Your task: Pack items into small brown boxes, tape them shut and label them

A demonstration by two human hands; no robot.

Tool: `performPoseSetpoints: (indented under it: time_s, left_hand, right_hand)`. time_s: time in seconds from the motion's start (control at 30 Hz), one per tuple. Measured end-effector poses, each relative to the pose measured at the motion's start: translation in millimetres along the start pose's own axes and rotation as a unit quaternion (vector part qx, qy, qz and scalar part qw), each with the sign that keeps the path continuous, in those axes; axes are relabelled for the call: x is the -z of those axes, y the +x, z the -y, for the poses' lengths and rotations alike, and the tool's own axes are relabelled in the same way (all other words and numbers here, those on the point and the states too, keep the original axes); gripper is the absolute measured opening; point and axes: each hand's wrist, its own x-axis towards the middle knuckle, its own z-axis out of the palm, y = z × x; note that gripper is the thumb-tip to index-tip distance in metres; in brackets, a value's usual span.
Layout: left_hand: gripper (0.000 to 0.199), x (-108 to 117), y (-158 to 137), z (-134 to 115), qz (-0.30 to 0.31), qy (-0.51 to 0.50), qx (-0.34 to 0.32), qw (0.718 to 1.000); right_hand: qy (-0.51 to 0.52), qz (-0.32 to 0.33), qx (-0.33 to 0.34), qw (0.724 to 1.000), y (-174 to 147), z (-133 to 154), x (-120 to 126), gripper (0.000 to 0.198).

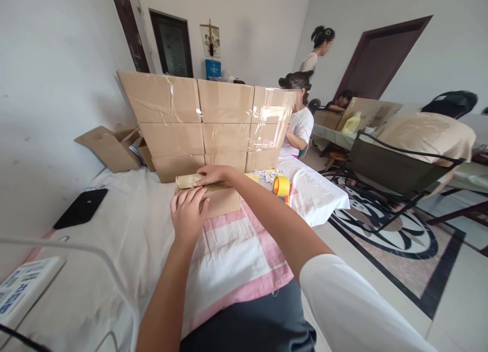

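A small cardboard box [223, 202] rests on the cloth-covered table in front of me, with a shiny strip of clear tape across its top flap. My left hand [188, 209] lies over its near left corner, fingers spread along the top edge and thumb on the near face. Reaching across from the right, my right hand [212, 174] touches the top flap with its fingers stretched out; some fingertips are hard to make out. To the right of the box, a yellow tape roll [281, 186] stands on the table.
Taped cardboard boxes [226, 105] form a wall behind the small box. Opened cartons [114, 148] lie at the left, near a black phone [81, 208]. A white cable [110, 263] arcs across the lower left. A person [301, 118] sits beyond the table's right side; others are farther back.
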Motion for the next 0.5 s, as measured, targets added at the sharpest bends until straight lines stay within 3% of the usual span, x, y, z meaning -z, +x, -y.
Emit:
performPoseSetpoints:
  time_s: [0.13,0.5]
  left_hand:
    - [0.037,-2,-2,0,-0.009,-0.013,-0.002,1.0]
    - [0.039,-9,-4,6,-0.036,0.006,-0.026,0.999]
  right_hand:
    - [0.011,-0.005,0.014,1.0,2,-2,-1,0.043]
    - [0.002,-0.113,-0.013,0.994,-5,7,-10,0.03]
